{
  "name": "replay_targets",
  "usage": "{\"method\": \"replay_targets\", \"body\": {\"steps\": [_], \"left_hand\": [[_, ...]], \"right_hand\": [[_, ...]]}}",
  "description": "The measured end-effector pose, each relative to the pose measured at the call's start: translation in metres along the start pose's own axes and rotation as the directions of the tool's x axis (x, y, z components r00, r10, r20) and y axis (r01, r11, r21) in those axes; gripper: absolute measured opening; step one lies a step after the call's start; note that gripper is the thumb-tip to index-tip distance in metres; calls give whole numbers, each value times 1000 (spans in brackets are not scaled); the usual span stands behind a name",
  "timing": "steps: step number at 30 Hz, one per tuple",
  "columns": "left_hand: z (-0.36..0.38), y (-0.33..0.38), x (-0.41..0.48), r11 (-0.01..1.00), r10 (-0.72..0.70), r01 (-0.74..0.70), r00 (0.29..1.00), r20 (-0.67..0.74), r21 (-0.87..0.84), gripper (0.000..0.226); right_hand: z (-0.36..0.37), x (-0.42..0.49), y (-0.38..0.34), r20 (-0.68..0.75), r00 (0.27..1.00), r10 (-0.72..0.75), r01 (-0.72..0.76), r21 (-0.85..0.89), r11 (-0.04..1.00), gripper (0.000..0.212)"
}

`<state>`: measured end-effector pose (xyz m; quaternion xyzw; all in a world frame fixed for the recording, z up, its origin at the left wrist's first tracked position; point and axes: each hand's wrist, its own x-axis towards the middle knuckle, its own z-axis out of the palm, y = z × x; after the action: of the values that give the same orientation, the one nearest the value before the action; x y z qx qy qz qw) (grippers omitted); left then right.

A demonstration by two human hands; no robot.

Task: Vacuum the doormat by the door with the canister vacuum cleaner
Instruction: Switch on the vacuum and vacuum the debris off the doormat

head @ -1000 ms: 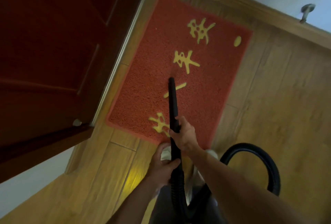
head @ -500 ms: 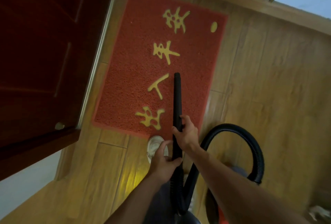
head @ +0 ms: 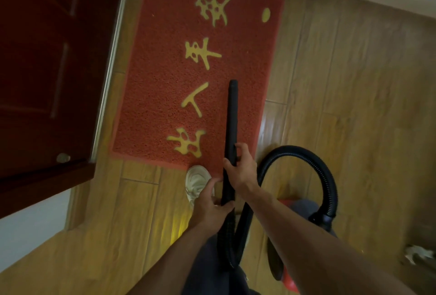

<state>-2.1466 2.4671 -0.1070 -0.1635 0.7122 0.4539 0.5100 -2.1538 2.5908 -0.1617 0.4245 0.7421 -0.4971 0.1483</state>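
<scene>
Hands are both wrapped round the long black tube (head: 231, 117) of the canister vacuum cleaner (head: 304, 208). The right hand (head: 240, 172) grips it higher up, nearer the tip. The left hand (head: 210, 207) grips it lower down, close to the person's body. I think two hands are used so the tube can be steered and pushed down at the same time. The tube points away from the person. Its tip is over the right part of the doormat (head: 165, 82), beside a slanted yellow sign, but I cannot tell if it touches the mat. The ribbed hose (head: 293, 150) loops up on the right and runs back to the red and grey vacuum body, which sits on the wooden floor (head: 354, 105) near the mat, so the tube can reach. The doormat lies flat on the floor, right beside the dark red door (head: 47, 58). It is red and bumpy, with four yellow signs in a row and a small yellow dot near the far corner. A white shoe (head: 197, 180) stands at its near edge.
</scene>
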Motion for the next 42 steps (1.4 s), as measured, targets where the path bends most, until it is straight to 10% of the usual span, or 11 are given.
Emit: {"method": "replay_targets", "body": {"steps": [42], "left_hand": [[-2, -79, -80, 920, -289, 284, 957, 22, -272, 48]], "right_hand": [[56, -102, 49, 66, 997, 38, -37, -10, 999, 48]]}}
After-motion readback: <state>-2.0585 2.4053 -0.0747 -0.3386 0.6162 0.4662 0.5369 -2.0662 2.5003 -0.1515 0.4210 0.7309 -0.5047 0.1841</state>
